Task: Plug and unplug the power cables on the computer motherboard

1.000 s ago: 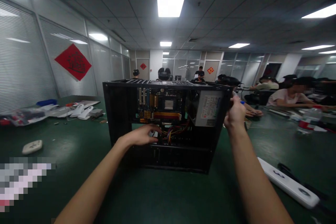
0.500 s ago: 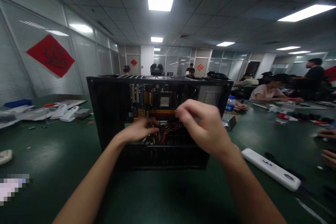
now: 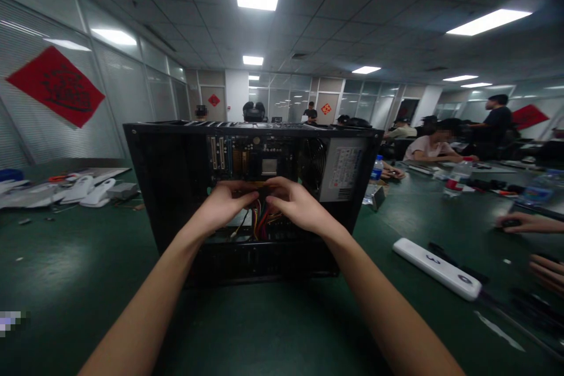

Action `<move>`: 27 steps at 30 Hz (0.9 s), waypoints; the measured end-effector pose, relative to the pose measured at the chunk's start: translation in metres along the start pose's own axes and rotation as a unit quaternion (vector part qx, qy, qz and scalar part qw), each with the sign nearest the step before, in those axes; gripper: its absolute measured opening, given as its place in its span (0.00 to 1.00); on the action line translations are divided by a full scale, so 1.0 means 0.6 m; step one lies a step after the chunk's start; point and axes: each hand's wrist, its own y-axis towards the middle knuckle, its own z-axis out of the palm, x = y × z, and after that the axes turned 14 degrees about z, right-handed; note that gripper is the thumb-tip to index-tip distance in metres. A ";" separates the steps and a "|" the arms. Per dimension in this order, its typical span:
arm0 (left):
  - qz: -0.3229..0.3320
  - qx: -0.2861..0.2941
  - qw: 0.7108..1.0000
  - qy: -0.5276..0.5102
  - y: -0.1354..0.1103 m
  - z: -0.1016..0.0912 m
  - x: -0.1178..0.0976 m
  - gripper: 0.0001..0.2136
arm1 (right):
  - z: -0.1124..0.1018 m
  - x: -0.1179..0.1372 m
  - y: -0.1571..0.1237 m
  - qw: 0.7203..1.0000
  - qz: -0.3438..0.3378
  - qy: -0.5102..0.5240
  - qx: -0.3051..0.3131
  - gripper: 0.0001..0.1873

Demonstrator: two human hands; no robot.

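Note:
A black computer case (image 3: 259,261) stands with its open side toward me. Inside it, a motherboard (image 3: 247,158) shows slots and a square silver chip. A bundle of red, yellow and black power cables (image 3: 259,226) hangs in the lower middle. My left hand (image 3: 229,200) is closed at the top of this bundle, thumb pointing right. From the other side, my right hand (image 3: 288,200) pinches the same bundle, its fingers curled. The fingertips nearly meet, and whatever connector lies between them is hidden. The power supply (image 3: 346,170) sits upper right in the case, beside a round fan (image 3: 314,158).
To the right lies a white power strip (image 3: 436,267) with a cord. Water bottles (image 3: 458,179), a small box (image 3: 376,195) and co-workers' hands (image 3: 520,223) are farther right. Papers and white plastic pieces (image 3: 88,188) lie at left on the green table (image 3: 66,264).
My right hand has come down and left from above the motherboard to the cables. My left hand has risen slightly, and the cable bundle is drawn more upright. The view has shifted.

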 end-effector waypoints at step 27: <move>0.022 0.028 0.999 0.016 -0.006 0.010 0.004 0.18 | 0.006 -0.048 0.026 0.998 0.009 0.065 -0.018 0.16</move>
